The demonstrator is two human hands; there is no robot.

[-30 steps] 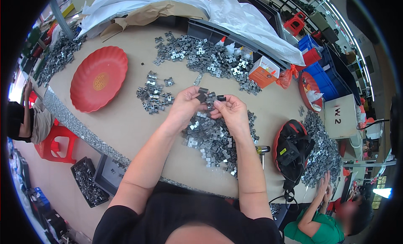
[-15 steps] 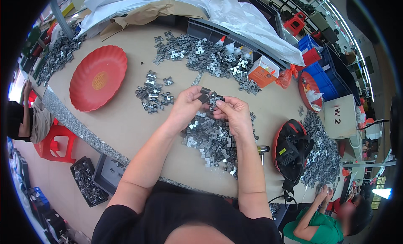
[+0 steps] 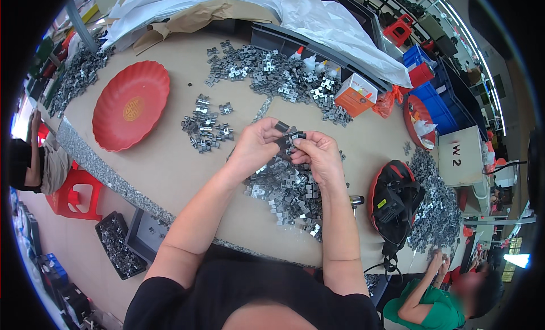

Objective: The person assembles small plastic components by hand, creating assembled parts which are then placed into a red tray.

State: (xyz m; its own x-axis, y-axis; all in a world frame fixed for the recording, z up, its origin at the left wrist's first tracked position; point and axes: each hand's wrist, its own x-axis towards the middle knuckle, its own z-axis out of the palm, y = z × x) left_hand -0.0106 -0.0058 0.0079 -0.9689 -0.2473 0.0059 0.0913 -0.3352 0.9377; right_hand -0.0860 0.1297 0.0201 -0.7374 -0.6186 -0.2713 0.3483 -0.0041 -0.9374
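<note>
Both hands meet over the middle of the table, fingers closed around a small metal clip (image 3: 293, 138), shiny grey and partly hidden by the fingertips. My left hand (image 3: 255, 143) pinches it from the left, with dark caps or tape on some fingertips. From the right, my right hand (image 3: 319, 155) grips the same piece between thumb and fingers. Just beneath the hands spreads a loose pile of similar clips (image 3: 292, 191). A smaller group of clips (image 3: 205, 125) lies to the left of my left hand.
A red scalloped plate (image 3: 128, 94) lies at left. Behind are another clip pile (image 3: 272, 74), a grey tray (image 3: 284, 43) and an orange box (image 3: 356, 95). At right sit a black tool bag (image 3: 394, 199) and a large clip heap (image 3: 434, 205). A co-worker in green (image 3: 423, 307) handles pieces.
The fingers have drawn closer together around the clip, and it has turned slightly between them. The piles look the same.
</note>
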